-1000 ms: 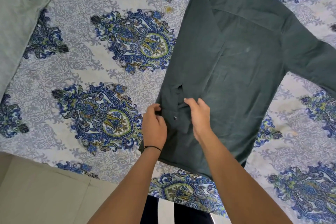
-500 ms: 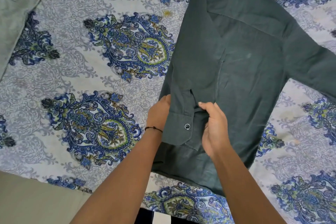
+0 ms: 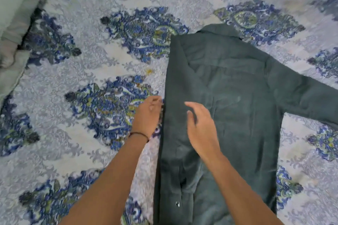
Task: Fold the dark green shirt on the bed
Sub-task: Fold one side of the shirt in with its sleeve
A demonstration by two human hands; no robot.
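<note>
I've let go of the cuff [image 3: 177,203]; my left hand [image 3: 148,115] rests loosely curled beside the dark green shirt [image 3: 237,107], my right hand [image 3: 202,129] open over it.

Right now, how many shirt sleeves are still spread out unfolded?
1. The right-side sleeve lies stretched across the bedsheet toward the frame's right edge. The other sleeve is folded over the dark green shirt, cuff snap visible near the bottom.

There is a single camera, worn on the person's head, looking steeply down and forward onto the bed [image 3: 76,82]. It sits close. Both forearms reach in from the lower edge.
</note>
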